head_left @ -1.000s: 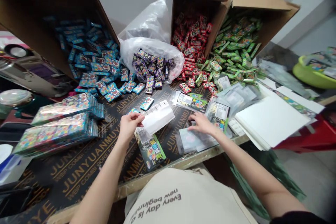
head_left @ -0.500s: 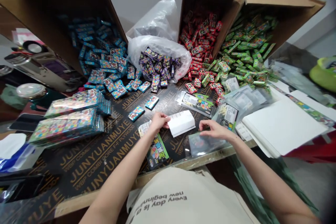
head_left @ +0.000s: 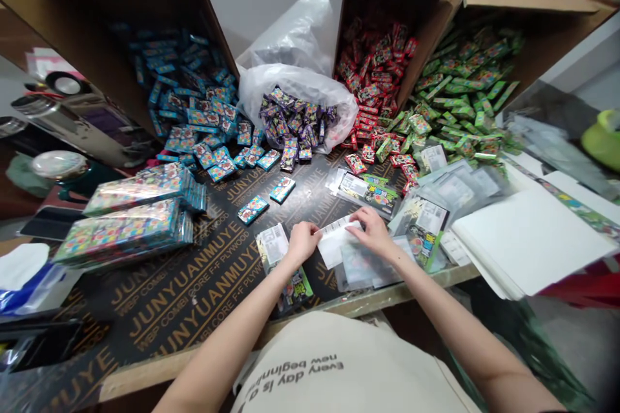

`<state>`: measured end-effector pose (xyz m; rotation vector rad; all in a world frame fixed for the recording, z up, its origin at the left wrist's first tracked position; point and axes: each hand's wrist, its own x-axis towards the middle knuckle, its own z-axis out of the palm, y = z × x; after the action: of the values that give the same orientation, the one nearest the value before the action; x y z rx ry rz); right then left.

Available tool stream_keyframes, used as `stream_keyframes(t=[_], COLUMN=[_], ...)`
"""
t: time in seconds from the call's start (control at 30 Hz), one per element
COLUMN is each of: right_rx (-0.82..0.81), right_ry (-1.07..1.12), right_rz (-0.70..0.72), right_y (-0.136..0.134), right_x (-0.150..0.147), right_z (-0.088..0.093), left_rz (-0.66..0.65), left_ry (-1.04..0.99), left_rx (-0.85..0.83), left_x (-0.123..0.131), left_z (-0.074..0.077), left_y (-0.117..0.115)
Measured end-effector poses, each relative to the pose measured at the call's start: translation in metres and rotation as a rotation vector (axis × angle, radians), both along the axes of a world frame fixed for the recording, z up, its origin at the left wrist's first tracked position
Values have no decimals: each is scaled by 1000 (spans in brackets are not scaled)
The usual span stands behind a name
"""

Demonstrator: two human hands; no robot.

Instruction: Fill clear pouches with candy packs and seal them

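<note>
A white folded paper (head_left: 332, 246) with printed lines along its top edge is between my two hands. My left hand (head_left: 304, 242) pinches its left edge with closed fingers. My right hand (head_left: 372, 230) has its fingers closed at the paper's upper right corner. Clear plastic bags (head_left: 365, 264) lie under the paper's right side and below my right hand. A printed packet (head_left: 272, 246) in black, green and white lies partly hidden beneath my left hand and forearm. Two small blue boxes, the nearer blue box (head_left: 252, 210) and the farther blue box (head_left: 282, 190), lie beyond my left hand.
Cardboard boxes spill blue packs (head_left: 213, 122), red packs (head_left: 378, 77) and green packs (head_left: 465, 97) onto the table (head_left: 165, 297). A plastic bag (head_left: 256, 85) holds purple packs. Wrapped stacks (head_left: 130, 226) stand left; white cards (head_left: 537, 232) lie right, near more printed packets (head_left: 361, 188).
My right hand has moved up and left from the clear bags to the paper's corner. My left hand and the paper have shifted slightly right and down.
</note>
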<state>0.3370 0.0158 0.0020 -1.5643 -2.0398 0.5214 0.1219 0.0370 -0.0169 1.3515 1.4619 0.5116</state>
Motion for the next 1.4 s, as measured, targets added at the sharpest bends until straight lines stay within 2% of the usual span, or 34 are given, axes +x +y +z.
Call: stream_keyframes(t=[0.1, 0.23, 0.37, 0.47, 0.63, 0.77, 0.87, 0.93, 1.03, 1.1, 1.17, 1.3, 1.4], right_rx=[41, -14, 23, 43, -69, -67, -9, -10, -97, -179, -240, -259, -223], right_ry=[16, -77, -102, 18, 361, 310, 235, 247, 446, 617, 733, 829, 849], right_rz=[102, 240, 262, 293, 78, 176, 186, 157, 4, -121, -174, -139, -107], right_y=[12, 27, 27, 19, 13, 14, 8, 2, -5, -7, -7, -2, 8], right_x=[-23, -47, -53, -50, -57, -73, -79, -80, -77, -73, -70, -67, -75], right_z=[2, -11, -26, -28, -27, -31, -33, -32, -29, -27, -26, -19, -5], left_rz=[-14, -34, -45, -36, -49, -74, -93, -96, -74, -27, 48, 149, 164], left_ry=[32, 17, -46, -84, -117, -127, -117, -94, -31, 27, 98, 201, 179], left_rx=[13, -41, -124, -179, -231, -248, -255, -245, -178, -77, 46, 189, 233], left_x=[-4, -6, -8, -10, -11, -13, -13, -10, -11, -24, -47, -103, -124], left_z=[4, 4, 1, -3, -6, 0, 5, 8, 14, 20, 26, 34, 34], left_y=[8, 13, 15, 18, 21, 22, 21, 20, 19, 18, 17, 9, 2])
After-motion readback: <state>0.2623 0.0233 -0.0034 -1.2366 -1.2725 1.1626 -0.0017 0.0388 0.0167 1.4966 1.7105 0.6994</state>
